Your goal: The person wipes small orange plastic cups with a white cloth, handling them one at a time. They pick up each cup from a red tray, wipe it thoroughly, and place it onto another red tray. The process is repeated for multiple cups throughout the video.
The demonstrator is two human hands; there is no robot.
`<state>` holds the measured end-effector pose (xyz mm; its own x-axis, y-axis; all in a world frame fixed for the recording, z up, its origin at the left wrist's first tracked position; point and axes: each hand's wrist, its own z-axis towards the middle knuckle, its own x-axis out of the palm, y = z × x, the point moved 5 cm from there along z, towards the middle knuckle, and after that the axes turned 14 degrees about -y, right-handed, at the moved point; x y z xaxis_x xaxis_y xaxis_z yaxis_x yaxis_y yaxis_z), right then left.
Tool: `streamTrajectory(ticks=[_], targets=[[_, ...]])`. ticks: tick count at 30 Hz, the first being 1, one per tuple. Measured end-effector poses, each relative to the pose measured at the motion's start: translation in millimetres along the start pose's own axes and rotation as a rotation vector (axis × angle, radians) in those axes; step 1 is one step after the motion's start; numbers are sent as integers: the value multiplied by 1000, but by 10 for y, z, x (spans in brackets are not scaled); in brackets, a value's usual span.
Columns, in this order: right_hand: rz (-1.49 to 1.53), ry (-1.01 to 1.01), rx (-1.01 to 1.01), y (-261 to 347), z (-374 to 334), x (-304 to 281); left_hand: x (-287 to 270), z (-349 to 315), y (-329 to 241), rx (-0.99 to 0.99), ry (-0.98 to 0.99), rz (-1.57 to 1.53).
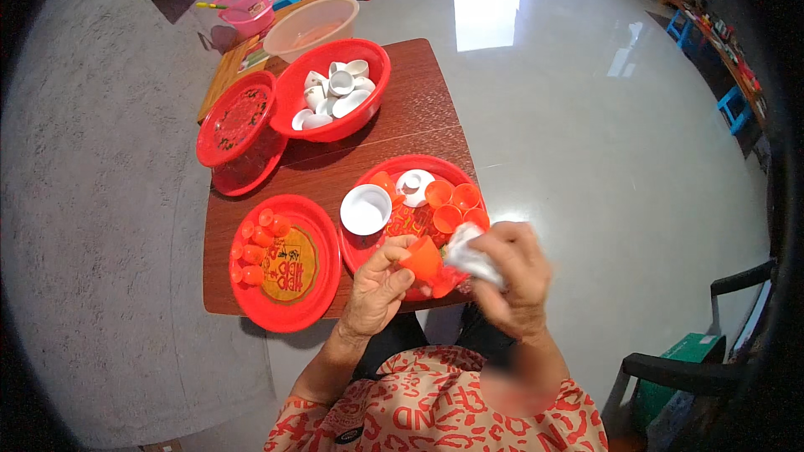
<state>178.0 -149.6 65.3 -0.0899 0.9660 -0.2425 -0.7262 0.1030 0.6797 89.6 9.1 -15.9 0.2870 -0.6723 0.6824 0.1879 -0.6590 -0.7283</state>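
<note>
My left hand [378, 289] grips a small orange cup [424, 259] by its side, above the near edge of a round red tray [356, 166]. Close to the cup's right side, my right hand [517, 276] is closed on a crumpled white cloth or tissue [471, 253]; the hand is slightly blurred. On the tray stand several orange cups [448, 218], a white bowl [366, 209] and a white lid [414, 187] with a knob. A second red tray [327, 301] to the left bears several small orange cups [253, 253] near its left rim.
Farther back, a red basin [381, 88] holds several white cups [341, 82]. Left of it a red tray [266, 88] rests on another red dish. A pale basin [347, 12] and a pink basket [251, 0] stand beyond. A black chair arm [678, 372] is at my right.
</note>
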Motion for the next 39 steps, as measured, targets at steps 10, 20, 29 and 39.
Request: streamTrajectory(ticks=[10,20,29,39], targets=[[213,106,170,-160,-56,212,31,-26,4,-49,25,62],[-92,137,-214,156,-86,278,-4,-32,24,-46,-45,415],[220,253,92,-202,-40,267,12,-75,42,-44,41,360],[17,210,-221,24,-34,250,17,-51,-2,12,36,446]])
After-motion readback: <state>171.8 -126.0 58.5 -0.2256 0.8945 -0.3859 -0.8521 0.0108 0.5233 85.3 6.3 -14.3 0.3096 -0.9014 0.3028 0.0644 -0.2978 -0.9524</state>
